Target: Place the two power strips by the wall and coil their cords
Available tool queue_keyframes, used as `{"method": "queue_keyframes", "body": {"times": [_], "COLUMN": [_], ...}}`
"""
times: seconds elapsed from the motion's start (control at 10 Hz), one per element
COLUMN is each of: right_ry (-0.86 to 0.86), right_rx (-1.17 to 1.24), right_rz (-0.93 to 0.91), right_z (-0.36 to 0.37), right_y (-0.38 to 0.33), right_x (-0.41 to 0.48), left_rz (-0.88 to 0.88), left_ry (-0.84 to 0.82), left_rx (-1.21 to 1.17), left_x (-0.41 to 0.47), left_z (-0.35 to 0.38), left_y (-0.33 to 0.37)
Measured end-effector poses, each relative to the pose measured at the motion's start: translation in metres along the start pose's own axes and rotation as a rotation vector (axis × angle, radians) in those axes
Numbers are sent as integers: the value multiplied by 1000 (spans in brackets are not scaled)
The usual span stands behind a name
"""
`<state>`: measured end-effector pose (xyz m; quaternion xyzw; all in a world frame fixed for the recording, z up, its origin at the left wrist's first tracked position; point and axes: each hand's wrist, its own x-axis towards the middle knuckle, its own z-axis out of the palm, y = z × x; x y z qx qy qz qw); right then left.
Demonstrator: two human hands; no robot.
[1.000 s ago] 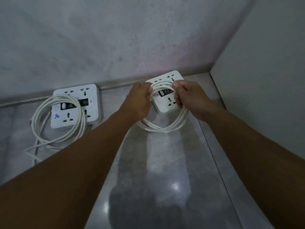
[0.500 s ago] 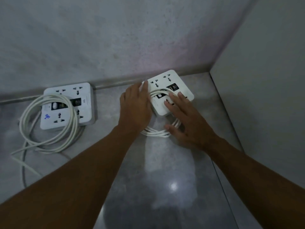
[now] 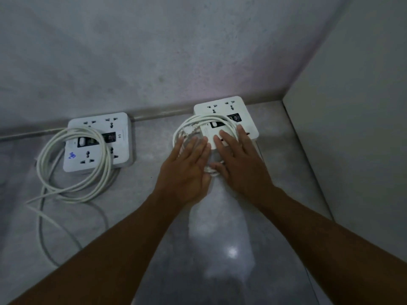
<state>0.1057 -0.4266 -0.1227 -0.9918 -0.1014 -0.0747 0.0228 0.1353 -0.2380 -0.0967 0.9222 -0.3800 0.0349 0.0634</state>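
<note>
Two square white power strips on the grey floor (image 3: 220, 227), both against the base of the wall (image 3: 154, 62). Left power strip (image 3: 99, 142): its coiled cord (image 3: 72, 172) lies partly over the face, a loose tail trailing off toward the left. Right power strip (image 3: 226, 119) sits near the corner, cord coil (image 3: 198, 124) draped over its front-left edge. Left hand (image 3: 187, 170) flat, palm down on the coil, fingers (image 3: 193, 148) spread, gripping nothing. Right hand (image 3: 240, 166) flat too, fingers apart, resting on the strip's front part and the coil's right side. Thumbs nearly touching.
</note>
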Motion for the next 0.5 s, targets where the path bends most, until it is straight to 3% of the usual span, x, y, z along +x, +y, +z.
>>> {"method": "queue_keyframes", "body": {"times": [0.2,0.5], "right_ry": [-57,57], "right_rx": [-29,83], "right_rz": [221,192], "right_z": [-6,-27], "right_y": [-37,-42], "right_x": [21,28], "left_rz": [-172,-156], "left_ry": [-232,-121], "left_rx": [127,-38], "left_x": [14,-3], "left_z": [-5,-20], "left_y": [-17,-34]}}
